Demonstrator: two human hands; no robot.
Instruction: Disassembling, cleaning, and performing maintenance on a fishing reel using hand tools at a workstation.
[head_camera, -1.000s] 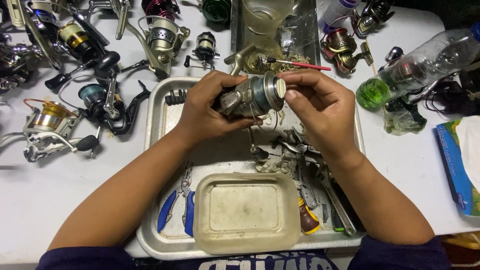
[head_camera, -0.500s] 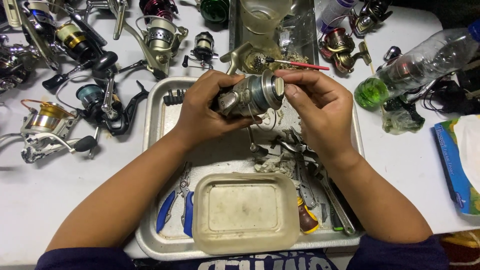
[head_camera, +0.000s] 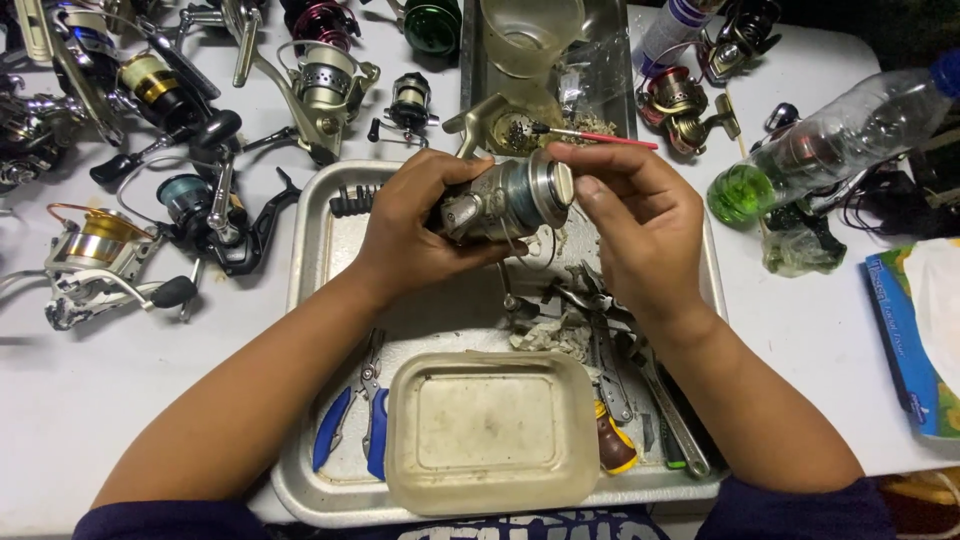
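A metal tray (head_camera: 320, 250) is seen on the white table (head_camera: 150, 380), a beige tub (head_camera: 492, 432) and blue-handled pliers (head_camera: 352, 432) laid in it; spare reels (head_camera: 100, 255) are spread left, a plastic bottle (head_camera: 830, 135) is lying right

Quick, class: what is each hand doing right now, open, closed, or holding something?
Left hand: closed around the body of the silver fishing reel, holding it above the metal tray.
Right hand: fingers curled on the reel's spool end.
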